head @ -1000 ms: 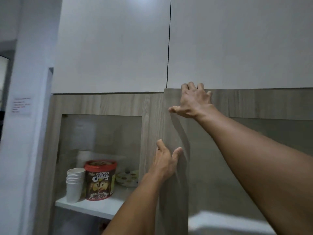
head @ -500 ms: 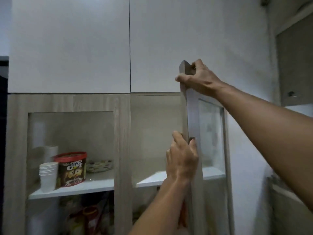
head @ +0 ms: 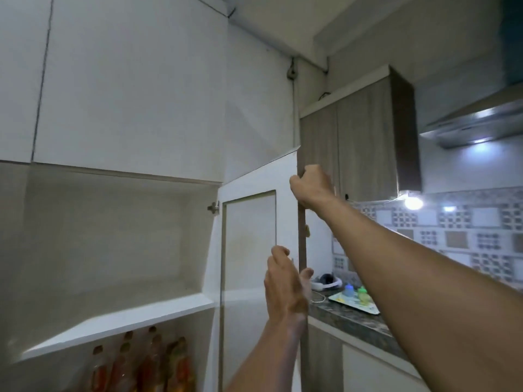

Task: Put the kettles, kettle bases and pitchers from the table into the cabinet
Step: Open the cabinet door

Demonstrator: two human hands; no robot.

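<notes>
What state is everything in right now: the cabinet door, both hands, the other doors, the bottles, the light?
Wood-framed glass-panel cabinet door: wide open.
Right hand: grips the door's outer edge near the top.
Left hand: fingers straight, by the door's edge lower down; contact unclear.
White upper cabinet doors: shut.
Brown wooden wall cabinet: shut.
Amber bottles: upright.
Steel range hood light: on.

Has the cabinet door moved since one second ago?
Yes. The cabinet door swung open rightward, away from the shelf; the right hand grips its top.
</notes>
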